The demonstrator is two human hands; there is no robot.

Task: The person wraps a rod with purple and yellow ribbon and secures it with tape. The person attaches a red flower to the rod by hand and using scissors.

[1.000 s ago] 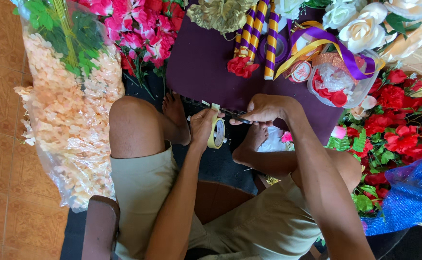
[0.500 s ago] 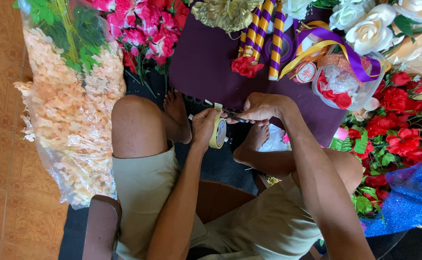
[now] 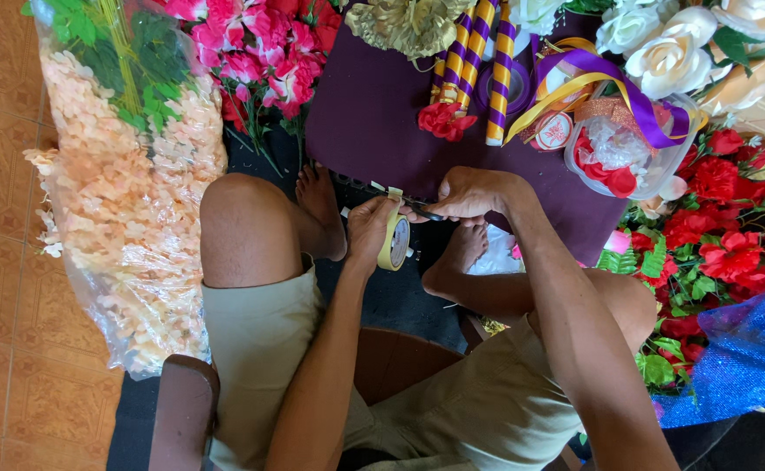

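My left hand (image 3: 368, 228) grips a yellowish roll of tape (image 3: 394, 242) held on edge above my bare feet. A short strip of tape runs up from the roll toward a thin dark rod (image 3: 380, 188). My right hand (image 3: 472, 194) pinches that rod with closed fingers, just right of the roll. Both hands hover at the near edge of a dark purple board (image 3: 382, 122). I sit on a brown chair (image 3: 400, 358) with knees apart.
Purple-and-gold striped sticks (image 3: 476, 52), ribbons (image 3: 592, 83), a red flower (image 3: 442, 120) and a clear tub of red petals (image 3: 618, 153) lie on the board. A bag of peach blossoms (image 3: 120, 209) lies left, pink flowers (image 3: 260, 61) behind, red flowers (image 3: 723, 253) and blue glitter fabric (image 3: 749, 349) right.
Both hands stay at the tape and rod with only slight shifts. The view has drifted a little.
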